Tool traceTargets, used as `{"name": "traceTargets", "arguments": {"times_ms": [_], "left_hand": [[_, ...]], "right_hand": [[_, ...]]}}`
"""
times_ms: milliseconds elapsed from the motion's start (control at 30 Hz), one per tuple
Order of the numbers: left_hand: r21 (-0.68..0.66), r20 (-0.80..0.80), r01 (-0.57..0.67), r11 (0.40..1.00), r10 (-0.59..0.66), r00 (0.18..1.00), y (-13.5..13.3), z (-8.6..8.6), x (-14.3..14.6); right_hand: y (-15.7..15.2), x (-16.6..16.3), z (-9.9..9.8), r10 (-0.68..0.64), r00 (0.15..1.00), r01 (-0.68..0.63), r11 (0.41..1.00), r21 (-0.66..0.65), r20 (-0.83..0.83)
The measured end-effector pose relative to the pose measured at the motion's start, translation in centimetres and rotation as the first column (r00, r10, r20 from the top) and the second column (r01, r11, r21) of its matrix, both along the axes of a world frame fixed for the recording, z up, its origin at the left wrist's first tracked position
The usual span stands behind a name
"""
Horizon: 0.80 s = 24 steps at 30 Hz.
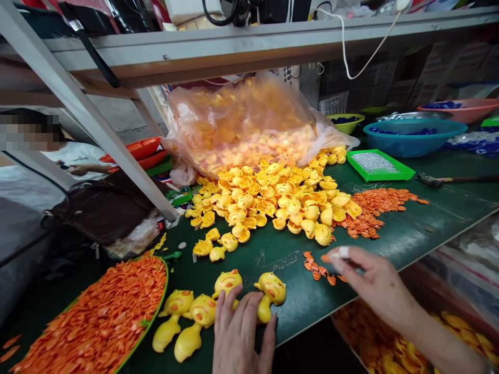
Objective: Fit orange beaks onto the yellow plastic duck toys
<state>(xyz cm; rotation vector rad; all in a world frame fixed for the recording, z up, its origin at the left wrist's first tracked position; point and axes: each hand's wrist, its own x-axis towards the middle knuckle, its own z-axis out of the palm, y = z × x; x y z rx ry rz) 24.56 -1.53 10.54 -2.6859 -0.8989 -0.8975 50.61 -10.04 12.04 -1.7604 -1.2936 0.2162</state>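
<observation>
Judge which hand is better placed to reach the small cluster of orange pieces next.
Probably the right hand: it is close beside the small cluster and seems to pinch an orange piece already. The left hand is farther off, its fingers spread at the yellow figures.

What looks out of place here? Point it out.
Two loose orange pieces lie outside the green-rimmed tray, left of its heap, so they look strayed. Yellow shells also spill from the translucent plastic bag across the green tabletop, though that may be intended.
</observation>
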Motion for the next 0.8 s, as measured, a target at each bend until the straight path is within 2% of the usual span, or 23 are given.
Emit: {"name": "traceTargets", "arguments": {"times_ms": [33, 100, 200, 400, 800], "left_hand": [[-0.029, 0.019, -0.005, 1.0, 0.005, 1.0, -0.2, 0.0, 0.2], [-0.066, 0.03, -0.01, 0.998, 0.012, 0.999, -0.6, -0.1, 0.5], [-0.047, -0.065, 0.035, 0.998, -0.038, 0.997, -0.7, -0.2, 0.6], [-0.025, -0.19, 0.05, 0.998, -0.054, 0.98, -0.4, 0.1, 0.6], [-0.032, -0.204, 0.069, 0.997, -0.074, 0.976, -0.3, 0.0, 0.7]], "right_hand": [[-0.1, -1.7, 0.3, 0.08, 0.992, -0.081, 0.997, -0.012, -0.1], [0.1, -4.5, 0.6, 0.14, 0.967, -0.148, 0.989, -0.02, -0.214], [0.8, -6.5, 0.4, 0.165, 0.954, -0.174, 0.985, -0.014, -0.25], [1.0, -6.5, -0.5, 0.204, 0.96, -0.214, 0.976, -0.036, -0.191], [1.1, -6.9, -1.2, 0.216, 0.965, -0.215, 0.976, 0.023, -0.151]]}}
